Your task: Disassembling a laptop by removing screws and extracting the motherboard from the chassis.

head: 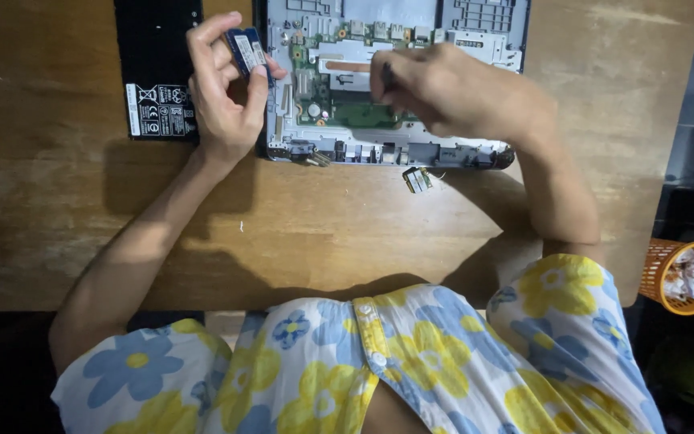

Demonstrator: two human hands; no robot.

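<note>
Flowered shirt (411, 362) below, left hand (222, 88) pinching memory module (248, 50), right hand (443, 88) curled around dark tool over opened laptop (475, 36)

Home repair spot: wooden table (323, 233), orange wastebasket (662, 273).

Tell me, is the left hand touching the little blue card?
Touching. The head view shows the left hand pinching the small blue card between thumb and fingers, lifted beside the opened laptop.
</note>
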